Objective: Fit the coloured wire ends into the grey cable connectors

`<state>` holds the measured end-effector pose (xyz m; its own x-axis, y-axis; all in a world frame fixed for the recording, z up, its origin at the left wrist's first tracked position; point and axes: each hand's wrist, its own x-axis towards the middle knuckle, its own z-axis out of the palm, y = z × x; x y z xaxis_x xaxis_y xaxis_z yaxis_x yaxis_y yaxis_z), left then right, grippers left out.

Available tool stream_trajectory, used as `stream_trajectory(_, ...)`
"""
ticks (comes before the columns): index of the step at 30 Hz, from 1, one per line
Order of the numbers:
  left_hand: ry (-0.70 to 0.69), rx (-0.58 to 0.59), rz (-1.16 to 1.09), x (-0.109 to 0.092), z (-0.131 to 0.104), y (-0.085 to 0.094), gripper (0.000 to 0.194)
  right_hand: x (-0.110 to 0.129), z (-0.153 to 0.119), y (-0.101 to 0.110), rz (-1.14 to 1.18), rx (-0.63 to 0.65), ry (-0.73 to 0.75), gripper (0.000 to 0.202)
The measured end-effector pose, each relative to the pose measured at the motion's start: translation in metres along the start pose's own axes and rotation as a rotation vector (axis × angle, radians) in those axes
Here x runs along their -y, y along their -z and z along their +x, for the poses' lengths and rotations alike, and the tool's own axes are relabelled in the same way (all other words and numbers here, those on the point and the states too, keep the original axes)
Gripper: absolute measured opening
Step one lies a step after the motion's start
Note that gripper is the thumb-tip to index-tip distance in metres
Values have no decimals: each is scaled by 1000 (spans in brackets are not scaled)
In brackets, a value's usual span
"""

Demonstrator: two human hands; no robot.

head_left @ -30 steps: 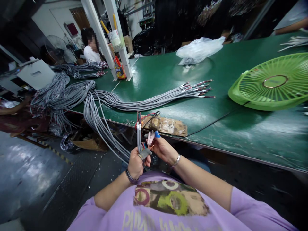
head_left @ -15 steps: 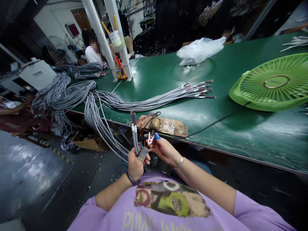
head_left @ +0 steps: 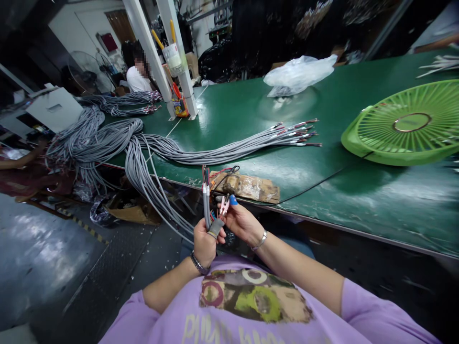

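My left hand [head_left: 205, 246] is closed round a few grey cables [head_left: 206, 210], which stand upright out of the fist. Their stripped ends show red, blue and dark cores above white bands. A grey covering wraps the left thumb [head_left: 215, 227], and thin coloured wires [head_left: 213, 216] fan out just beyond it. Close beside them, my right hand [head_left: 245, 224] pinches a small pale pink clip-like tool [head_left: 224, 205] against those wires. Blue covering shows on a right fingertip [head_left: 233, 200]. Whether the tool touches a wire is too small to tell.
A long bundle of grey cables [head_left: 215, 156] lies across the green table [head_left: 322, 191]. At the edge sits a worn cardboard piece [head_left: 256, 188] with a black cord. A green fan [head_left: 405, 124], a plastic bag [head_left: 299, 74] and white posts [head_left: 184, 86] stand farther back. Other people are at left.
My left hand has shifted slightly right with the cables, bringing the coloured wires closer to the pink tool. My right hand has barely moved and keeps its pinch.
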<state>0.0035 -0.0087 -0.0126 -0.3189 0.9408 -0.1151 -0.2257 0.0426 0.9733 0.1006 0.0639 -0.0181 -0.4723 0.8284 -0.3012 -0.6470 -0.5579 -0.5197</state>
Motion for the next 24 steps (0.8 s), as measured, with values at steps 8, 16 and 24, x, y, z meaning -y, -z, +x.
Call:
stream_trajectory(8, 32, 47, -36, 1, -6, 11, 30, 0, -9, 12, -1, 28, -67, 40)
stream_trajectory(16, 109, 164, -108, 7, -17, 31, 39, 2, -33, 30, -296, 56, 53, 34)
stream_trajectory(24, 79, 331, 98, 4, -34, 37, 39, 6, -68, 28, -817, 146, 257, 30)
